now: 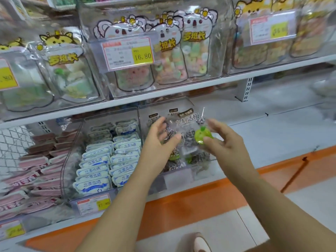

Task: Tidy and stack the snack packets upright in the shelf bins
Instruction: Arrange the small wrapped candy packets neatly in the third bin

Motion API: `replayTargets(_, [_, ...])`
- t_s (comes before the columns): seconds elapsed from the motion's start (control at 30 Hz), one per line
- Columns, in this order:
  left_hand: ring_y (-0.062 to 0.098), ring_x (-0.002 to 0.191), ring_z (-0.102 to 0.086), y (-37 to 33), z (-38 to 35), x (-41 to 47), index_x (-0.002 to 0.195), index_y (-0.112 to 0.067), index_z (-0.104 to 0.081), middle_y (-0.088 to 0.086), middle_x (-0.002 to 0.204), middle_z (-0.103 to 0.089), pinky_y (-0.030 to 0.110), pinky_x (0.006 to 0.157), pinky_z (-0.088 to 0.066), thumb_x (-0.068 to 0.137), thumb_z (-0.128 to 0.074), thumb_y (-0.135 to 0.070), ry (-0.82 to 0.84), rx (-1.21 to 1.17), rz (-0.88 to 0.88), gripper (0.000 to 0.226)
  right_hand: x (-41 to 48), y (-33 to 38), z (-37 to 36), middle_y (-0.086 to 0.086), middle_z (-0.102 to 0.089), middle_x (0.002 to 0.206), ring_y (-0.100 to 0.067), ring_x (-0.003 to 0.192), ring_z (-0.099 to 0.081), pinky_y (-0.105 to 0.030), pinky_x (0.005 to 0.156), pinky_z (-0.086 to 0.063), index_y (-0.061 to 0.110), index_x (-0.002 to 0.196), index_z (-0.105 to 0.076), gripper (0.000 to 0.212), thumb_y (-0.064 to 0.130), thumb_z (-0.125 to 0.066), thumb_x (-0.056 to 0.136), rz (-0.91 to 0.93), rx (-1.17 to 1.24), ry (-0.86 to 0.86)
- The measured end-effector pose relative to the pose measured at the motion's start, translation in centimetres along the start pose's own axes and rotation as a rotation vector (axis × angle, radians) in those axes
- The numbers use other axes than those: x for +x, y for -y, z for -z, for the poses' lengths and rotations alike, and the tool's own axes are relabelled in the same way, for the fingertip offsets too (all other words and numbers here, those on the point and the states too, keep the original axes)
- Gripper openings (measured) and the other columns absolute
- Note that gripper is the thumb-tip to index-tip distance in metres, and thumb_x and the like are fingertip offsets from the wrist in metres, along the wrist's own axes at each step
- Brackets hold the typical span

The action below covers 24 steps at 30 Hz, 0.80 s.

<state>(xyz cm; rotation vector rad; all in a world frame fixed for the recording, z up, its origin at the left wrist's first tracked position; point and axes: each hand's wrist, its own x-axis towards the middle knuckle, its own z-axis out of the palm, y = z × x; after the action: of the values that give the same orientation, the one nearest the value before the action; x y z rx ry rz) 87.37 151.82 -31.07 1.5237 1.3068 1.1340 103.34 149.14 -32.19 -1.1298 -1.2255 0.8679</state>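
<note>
plum packet upright at front of clear bin, lower shelf. left hand and right hand pinch its side edges, thumbs in front. likely light, slippery film, lumpy inside; sides best hold.

The upper shelf board is hanging just above the left grip and right grip, capping the way up. Behind the plum packet they are pinching, upright packets are filling the clear bin. Left of the left grip, blue-and-white packets are crowding the neighbouring bin. Right of the right grip, bare shelf is lying open, with a bracket standing well beyond.
</note>
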Motion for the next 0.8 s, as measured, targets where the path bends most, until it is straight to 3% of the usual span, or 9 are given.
replayTargets(0.13, [0.008, 0.096, -0.066, 0.9, 0.8, -0.6, 0.126, -0.041, -0.041, -0.005, 0.11, -0.068, 0.03, 0.085, -0.053, 0.087, -0.064, -0.021, 0.055, -0.241, 0.063, 0.05, -0.4, 0.5, -2.0, 0.015, -0.059, 0.103, -0.006, 0.083, -0.068, -0.017, 0.075, -0.054, 0.036, 0.111, -0.055, 0.037, 0.009, -0.061, 0.087, -0.03, -0.07, 0.107])
replayTargets(0.2, [0.007, 0.101, -0.064, 1.7, 1.5, -0.7, 0.113, -0.045, -0.044, -0.008, 0.121, -0.062, 0.027, 0.086, -0.053, 0.086, -0.066, -0.021, -0.021, -0.203, 0.027, 0.042, 0.2, 0.4, -2.0, 0.015, -0.063, 0.096, 0.0, 0.083, -0.064, -0.015, 0.075, -0.051, 0.027, 0.116, -0.059, 0.033, 0.013, -0.063, 0.086, -0.004, -0.192, 0.08])
replayTargets(0.27, [0.002, 0.112, -0.051, 2.3, 2.5, -0.9, 0.119, -0.039, -0.043, -0.019, 0.124, -0.045, 0.027, 0.096, -0.045, 0.085, -0.067, -0.023, -0.106, -0.143, 0.013, 0.044, 1.4, 0.4, -0.9, 0.014, -0.066, 0.1, -0.001, 0.093, -0.06, -0.016, 0.084, -0.044, 0.022, 0.116, -0.063, 0.03, 0.018, -0.064, 0.087, 0.084, -0.481, 0.004])
replayTargets(0.33, [-0.006, 0.108, -0.043, 2.6, 3.5, -1.1, 0.13, -0.029, -0.042, -0.021, 0.112, -0.042, 0.017, 0.093, -0.037, 0.086, -0.066, -0.023, -0.173, -0.098, 0.002, 0.05, 2.8, 0.2, 0.2, 0.008, -0.065, 0.114, -0.011, 0.111, -0.054, -0.02, 0.094, -0.035, 0.021, 0.118, -0.063, 0.031, 0.022, -0.063, 0.088, 0.194, -0.92, 0.02])
replayTargets(0.43, [-0.026, 0.083, -0.045, 2.6, 4.4, -1.0, 0.124, -0.029, -0.042, -0.037, 0.09, -0.041, 0.004, 0.081, -0.035, 0.088, -0.064, -0.022, -0.181, -0.098, -0.013, 0.043, 4.7, -0.3, 0.3, 0.004, -0.055, 0.133, -0.021, 0.135, -0.032, -0.038, 0.111, -0.023, 0.026, 0.129, -0.053, 0.04, 0.033, -0.056, 0.09, 0.123, -1.428, 0.29])
replayTargets(0.53, [-0.016, 0.09, -0.052, 2.8, 4.6, -0.5, 0.12, -0.032, -0.041, -0.033, 0.094, -0.05, 0.01, 0.082, -0.04, 0.088, -0.064, -0.025, -0.172, -0.108, -0.015, 0.04, 6.5, -0.7, -1.1, 0.004, -0.043, 0.144, -0.023, 0.145, -0.004, -0.054, 0.115, -0.002, 0.028, 0.14, -0.038, 0.053, 0.046, -0.05, 0.091, -0.015, -1.749, 0.617])
replayTargets(0.63, [-0.015, 0.097, -0.051, 3.1, 4.6, -0.6, 0.113, -0.036, -0.037, -0.029, 0.099, -0.053, 0.006, 0.083, -0.038, 0.088, -0.064, -0.026, -0.167, -0.089, -0.035, 0.037, 8.2, -1.1, -2.1, 0.002, -0.036, 0.149, -0.029, 0.144, 0.012, -0.063, 0.109, 0.011, 0.026, 0.145, -0.03, 0.067, 0.058, -0.047, 0.088, -0.101, -1.973, 0.791])
replayTargets(0.7, [-0.026, 0.088, -0.047, 3.1, 4.7, -0.6, 0.111, -0.035, -0.037, -0.032, 0.094, -0.049, -0.003, 0.073, -0.035, 0.088, -0.064, -0.024, -0.164, -0.099, -0.048, 0.037, 8.8, -1.5, -2.6, 0.003, -0.038, 0.148, -0.03, 0.144, 0.015, -0.066, 0.105, 0.015, 0.025, 0.145, -0.031, 0.073, 0.063, -0.049, 0.084, -0.08, -2.061, 0.829])
replayTargets(0.8, [-0.024, 0.079, -0.043, 3.1, 5.2, -0.3, 0.109, -0.037, -0.036, -0.038, 0.085, -0.039, 0.004, 0.074, -0.034, 0.087, -0.064, -0.024, -0.175, -0.128, -0.039, 0.038, 9.0, -1.9, -3.2, 0.002, -0.049, 0.137, -0.028, 0.144, -0.003, -0.067, 0.104, 0.014, 0.023, 0.14, -0.038, 0.069, 0.057, -0.057, 0.082, 0.008, -2.052, 0.829])
